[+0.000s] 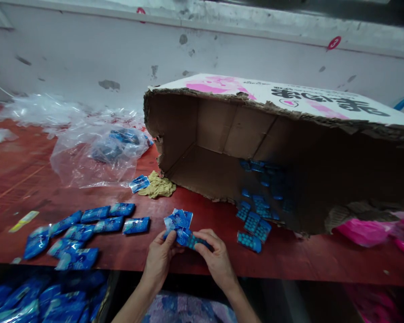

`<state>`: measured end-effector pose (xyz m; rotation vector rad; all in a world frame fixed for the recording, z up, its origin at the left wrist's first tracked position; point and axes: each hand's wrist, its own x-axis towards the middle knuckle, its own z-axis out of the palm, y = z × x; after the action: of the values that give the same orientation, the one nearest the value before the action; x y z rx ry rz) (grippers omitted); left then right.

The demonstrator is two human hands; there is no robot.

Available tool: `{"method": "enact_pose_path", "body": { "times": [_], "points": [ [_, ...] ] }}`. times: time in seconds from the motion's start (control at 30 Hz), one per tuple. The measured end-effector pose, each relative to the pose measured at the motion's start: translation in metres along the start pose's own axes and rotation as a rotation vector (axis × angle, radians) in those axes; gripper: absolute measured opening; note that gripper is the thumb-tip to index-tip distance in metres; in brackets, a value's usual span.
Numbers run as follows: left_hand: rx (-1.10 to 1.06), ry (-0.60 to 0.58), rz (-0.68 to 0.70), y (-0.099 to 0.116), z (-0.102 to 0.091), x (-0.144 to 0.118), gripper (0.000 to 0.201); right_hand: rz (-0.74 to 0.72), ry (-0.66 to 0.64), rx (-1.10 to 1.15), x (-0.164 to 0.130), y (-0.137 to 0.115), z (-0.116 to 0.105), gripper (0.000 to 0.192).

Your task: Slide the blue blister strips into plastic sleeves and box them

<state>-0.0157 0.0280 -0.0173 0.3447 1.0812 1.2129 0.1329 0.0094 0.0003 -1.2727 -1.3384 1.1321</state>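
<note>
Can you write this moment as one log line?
left hand: holds small shiny blue plastic packet | right hand: same packet | nearby: torn brown cardboard box

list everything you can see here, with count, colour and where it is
held packets: a few, blue, in both hands at the table's front edge
packet row: about a dozen, blue, table front left
box: one, brown with white and pink top, on its side, right
dotted packets: many, blue, spilling from the box mouth
plastic bag: one, clear, blue packets inside, back left
cloth: one, tan, by the box corner
pink bag: one, far right
table: one, red
bin packets: many, blue, below the table, left
left hand: one, gripping the packets
right hand: one, gripping the packets
</note>
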Motion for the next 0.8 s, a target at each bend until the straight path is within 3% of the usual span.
{"method": "enact_pose_path", "body": {
  "times": [0.13, 0.23, 0.4, 0.47, 0.6, 0.7, 0.8],
  "points": [
    [0.061, 0.025, 0.064, -0.004, -0.001, -0.001, 0.034, 0.141, 0.025, 0.031, -0.003, 0.001, 0.006, 0.022],
    [-0.012, 0.015, -0.007, -0.008, 0.004, -0.005, 0.033, 0.212, 0.101, -0.043, -0.008, 0.01, 0.017, 0.017],
    [-0.166, 0.009, -0.212, -0.005, 0.008, -0.007, 0.024, -0.022, 0.122, -0.204, -0.015, 0.015, 0.029, 0.016],
    [-0.162, 0.024, -0.256, -0.001, 0.004, -0.006, 0.018, -0.045, 0.031, -0.134, -0.015, 0.008, 0.025, 0.022],
    [-0.097, -0.06, -0.313, 0.009, -0.001, -0.006, 0.009, 0.111, -0.243, 0.205, -0.009, -0.002, 0.011, 0.032],
    [-0.073, -0.12, -0.319, 0.014, 0.002, -0.008, 0.011, 0.15, -0.229, 0.418, -0.004, 0.006, 0.006, 0.039],
    [-0.074, -0.23, -0.369, 0.018, 0.003, -0.01, 0.016, 0.12, -0.169, 0.402, -0.001, 0.017, 0.004, 0.051]
  ]
}}
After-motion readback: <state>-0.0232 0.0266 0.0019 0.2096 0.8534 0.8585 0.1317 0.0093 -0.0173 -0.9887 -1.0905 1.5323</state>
